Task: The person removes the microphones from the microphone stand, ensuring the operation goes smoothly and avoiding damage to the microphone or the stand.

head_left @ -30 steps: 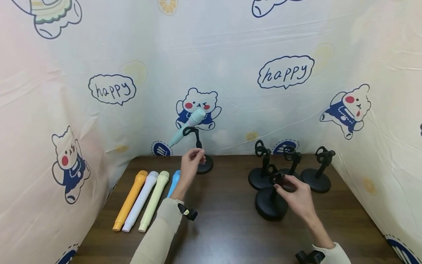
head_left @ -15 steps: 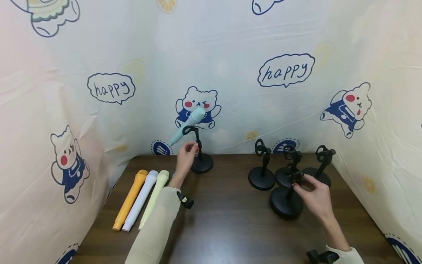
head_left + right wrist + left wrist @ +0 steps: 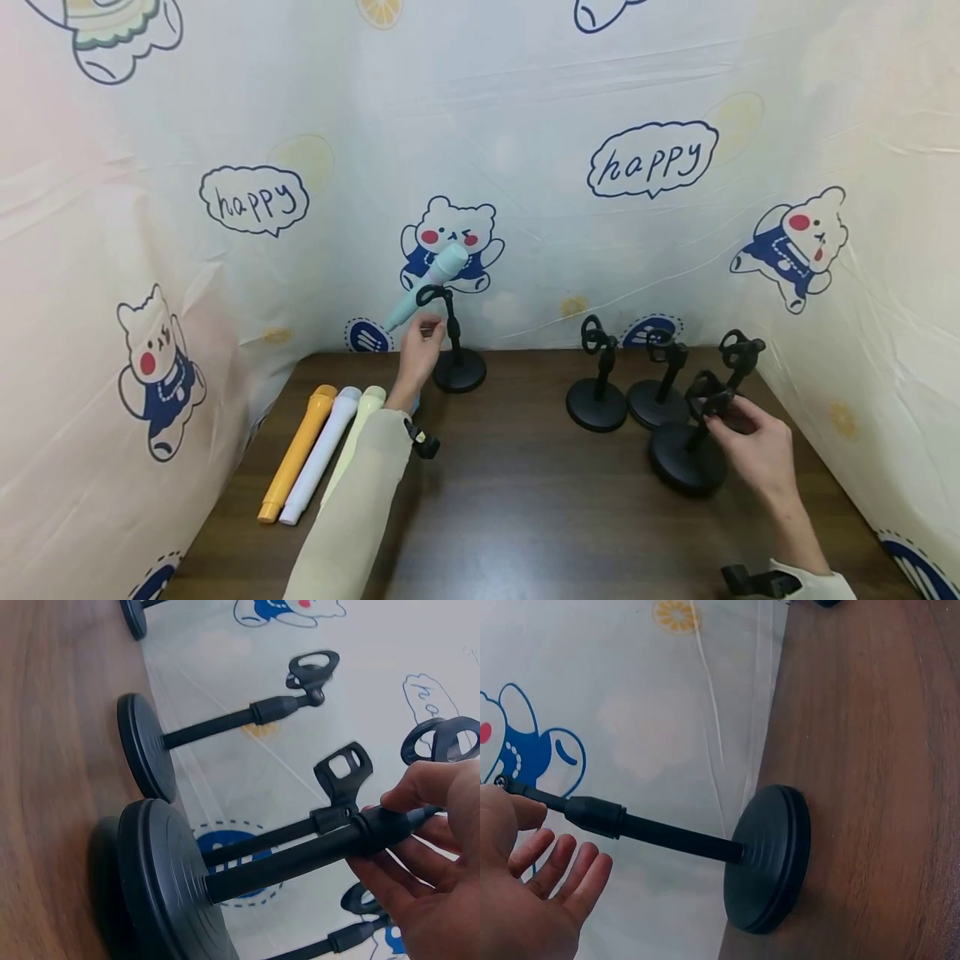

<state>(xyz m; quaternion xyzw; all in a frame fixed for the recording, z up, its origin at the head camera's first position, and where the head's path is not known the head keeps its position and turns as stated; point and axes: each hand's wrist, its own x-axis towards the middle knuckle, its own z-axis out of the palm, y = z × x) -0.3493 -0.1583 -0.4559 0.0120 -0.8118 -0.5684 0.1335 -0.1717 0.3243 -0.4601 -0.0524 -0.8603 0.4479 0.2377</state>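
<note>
My left hand point(image 3: 420, 352) is beside the upper pole of a black desktop microphone stand point(image 3: 460, 372), its fingers loosely bent. In the left wrist view those fingers point(image 3: 589, 881) spread below the pole, closed on nothing. A light-blue toy microphone point(image 3: 427, 285) slants through that stand's ring clip. At the right, my right hand point(image 3: 759, 450) grips another black microphone stand point(image 3: 687, 460) by its upper pole, thumb on one side and fingers on the other. In the right wrist view its round base point(image 3: 169, 892) is tilted over the table, with a dark shadow beside it.
Three more black stands, left point(image 3: 596, 406), middle point(image 3: 657, 403) and right point(image 3: 741, 354), stand at the back right. Orange point(image 3: 296, 454), lavender point(image 3: 320, 458) and pale-yellow point(image 3: 367, 408) microphones lie at the left; the left arm covers most of a blue one. A printed cloth point(image 3: 525, 167) hangs behind.
My right hand has carried its stand rightward, in front of the rightmost one. My left hand has shifted left and slightly up; its stand slid a little left, then stayed.
</note>
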